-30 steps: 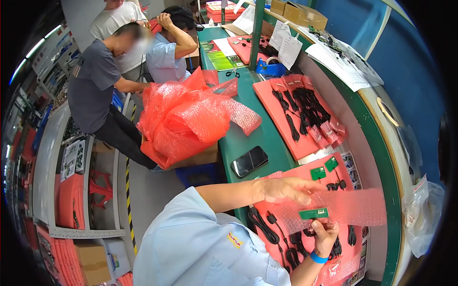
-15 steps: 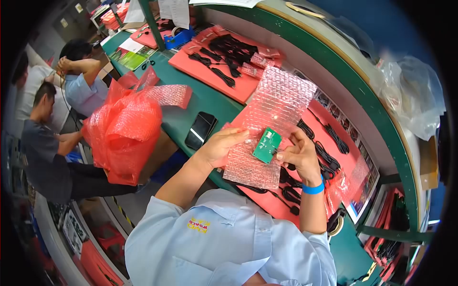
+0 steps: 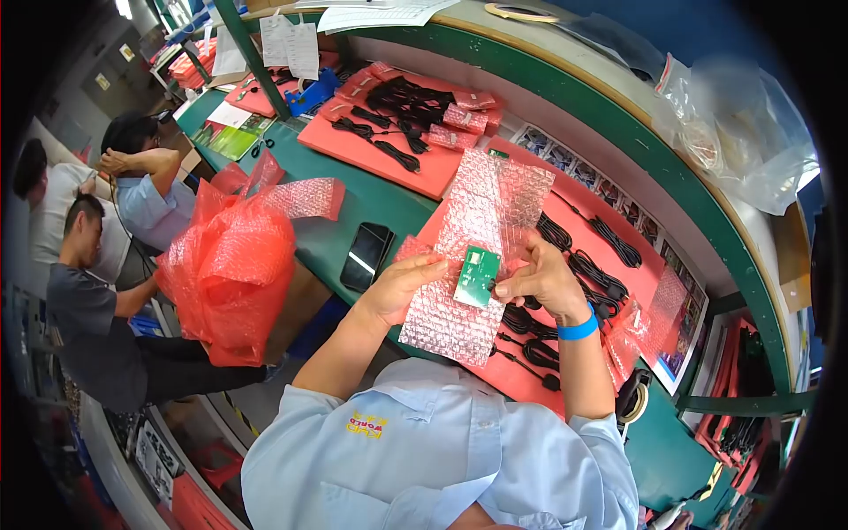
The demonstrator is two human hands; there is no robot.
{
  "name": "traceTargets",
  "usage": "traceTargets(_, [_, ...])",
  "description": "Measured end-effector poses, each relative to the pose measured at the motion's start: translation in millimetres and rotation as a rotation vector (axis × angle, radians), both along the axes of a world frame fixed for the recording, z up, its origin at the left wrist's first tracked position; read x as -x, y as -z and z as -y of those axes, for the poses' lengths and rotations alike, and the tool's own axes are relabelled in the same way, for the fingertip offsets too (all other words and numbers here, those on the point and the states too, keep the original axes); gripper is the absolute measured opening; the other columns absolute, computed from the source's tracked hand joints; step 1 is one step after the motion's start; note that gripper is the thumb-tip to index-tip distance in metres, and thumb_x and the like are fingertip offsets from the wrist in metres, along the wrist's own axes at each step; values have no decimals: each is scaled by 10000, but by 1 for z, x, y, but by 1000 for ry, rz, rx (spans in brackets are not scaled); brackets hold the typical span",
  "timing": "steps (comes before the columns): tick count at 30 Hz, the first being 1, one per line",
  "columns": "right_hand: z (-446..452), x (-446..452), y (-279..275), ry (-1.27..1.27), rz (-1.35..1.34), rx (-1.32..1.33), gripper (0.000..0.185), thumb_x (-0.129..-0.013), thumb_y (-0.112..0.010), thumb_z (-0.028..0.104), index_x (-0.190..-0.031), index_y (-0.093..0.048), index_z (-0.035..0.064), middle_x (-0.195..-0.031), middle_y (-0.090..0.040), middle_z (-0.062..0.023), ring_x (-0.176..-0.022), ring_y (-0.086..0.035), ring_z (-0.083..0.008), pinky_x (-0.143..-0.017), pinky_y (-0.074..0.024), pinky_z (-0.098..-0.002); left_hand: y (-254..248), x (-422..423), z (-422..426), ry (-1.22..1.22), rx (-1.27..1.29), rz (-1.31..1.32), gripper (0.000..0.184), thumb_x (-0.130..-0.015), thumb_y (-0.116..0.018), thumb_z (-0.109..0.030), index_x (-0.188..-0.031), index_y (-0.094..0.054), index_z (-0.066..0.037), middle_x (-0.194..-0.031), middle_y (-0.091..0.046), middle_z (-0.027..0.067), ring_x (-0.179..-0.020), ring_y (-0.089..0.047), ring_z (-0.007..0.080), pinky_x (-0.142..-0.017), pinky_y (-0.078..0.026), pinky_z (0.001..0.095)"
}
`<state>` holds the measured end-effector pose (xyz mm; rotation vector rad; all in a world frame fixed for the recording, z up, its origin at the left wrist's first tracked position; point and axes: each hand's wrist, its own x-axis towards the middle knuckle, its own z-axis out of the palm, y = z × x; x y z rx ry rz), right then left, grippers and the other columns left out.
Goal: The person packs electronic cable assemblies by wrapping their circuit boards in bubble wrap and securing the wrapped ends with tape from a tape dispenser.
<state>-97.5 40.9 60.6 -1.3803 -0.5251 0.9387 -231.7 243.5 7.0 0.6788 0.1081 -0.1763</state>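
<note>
A green circuit board [image 3: 477, 276] lies against a long strip of clear bubble wrap [image 3: 481, 199], in front of my chest. My right hand [image 3: 549, 278], with a blue band on the wrist, pinches the board at its lower right side. On the other side, my left hand [image 3: 402, 284] grips the wrap's left edge, thumb on top and the other fingers hidden beneath. Under the wrap, a pink foam sheet [image 3: 424, 234] carries coiled black cables [image 3: 614, 243].
Left of my hands lie a black phone [image 3: 367, 256] and a big bundle of red bubble wrap [image 3: 234, 274]. Behind, another foam sheet [image 3: 322, 137] holds black cables and small pink packets. A roll of tape [image 3: 633, 402] stands at right. Other people sit at left.
The board, the wrap and both hands have shifted slightly left in view, and the board looks more upright. My view has also turned a little. Both hands keep their grips.
</note>
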Motion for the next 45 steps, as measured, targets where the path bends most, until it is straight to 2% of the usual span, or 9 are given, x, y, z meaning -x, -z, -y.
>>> traceTargets(8, [1,2,5,49,49,55,756,-655,-738,-78,-1310,-364,-36,-761,-649,-112,-571,-627,-153,-450,-446,-217,-9,-5,9,125,97,101,355,-935,-499,-77,-1270,-478,37,-1191,-592,147,-1095,-587,225,-944,-468,380])
traceTargets(14, [1,8,-3,89,45,44,677,-682,-720,-70,-1291,-431,-10,-711,-648,-86,-551,-620,-147,-445,-449,-213,-11,-3,24,-59,-289,198,450,-865,-572,13,-1297,-449,-8,-1161,-603,104,-1059,-596,189,-930,-469,357])
traceTargets(20, [1,0,5,-124,326,-168,434,-720,-630,-110,-1135,-632,18,-957,-636,-88,-772,-634,-142,-581,-518,-241,-15,-3,26,-133,-299,182,425,-855,-577,35,-1266,-487,-22,-1140,-611,76,-1036,-603,178,-927,-470,342])
traceTargets(22, [3,0,13,-129,490,-276,411,-724,-605,-124,-1100,-667,29,-1018,-622,-83,-803,-626,-133,-574,-520,-239,-5,-1,20,-55,-100,188,399,-858,-578,23,-1248,-509,-22,-1143,-610,80,-1049,-595,179,-936,-464,343])
traceTargets(25, [8,5,12,-134,321,-35,406,-704,-626,-106,-1060,-704,74,-1088,-615,-72,-1028,-568,-175,-928,-443,-290,2,1,16,-32,-28,157,375,-862,-583,6,-1231,-527,-18,-1145,-610,89,-1055,-593,183,-938,-463,343])
traceTargets(32, [5,7,14,-134,365,-35,379,-725,-628,-78,-1057,-708,88,-1096,-608,-71,-986,-581,-174,-888,-457,-272,-26,-2,2,30,350,-22,327,-876,-567,-55,-1196,-548,7,-1141,-619,124,-1015,-617,211,-890,-495,360])
traceTargets(36, [2,12,11,-151,418,-1,354,-736,-634,-64,-1047,-710,84,-1141,-589,-92,-1015,-576,-185,-885,-458,-272,-31,-1,1,108,303,-82,376,-827,-596,4,-1199,-542,19,-1139,-625,139,-1008,-628,224,-896,-499,362])
traceTargets(39, [5,11,15,-203,522,-1,375,-739,-640,-44,-1085,-692,92,-1183,-567,-108,-1065,-558,-208,-912,-443,-302,-20,-2,3,174,-220,-27,444,-787,-596,62,-1224,-535,16,-1136,-625,129,-1013,-626,221,-904,-499,351])
traceTargets(45, [20,22,-4,-193,981,33,557,-745,-674,65,-1284,-550,130,-1262,-510,-142,-1220,-460,-303,-1044,-310,-459,-4,0,-1,118,-251,-60,432,-775,-604,77,-1200,-552,21,-1089,-643,131,-978,-641,220,-871,-517,346])
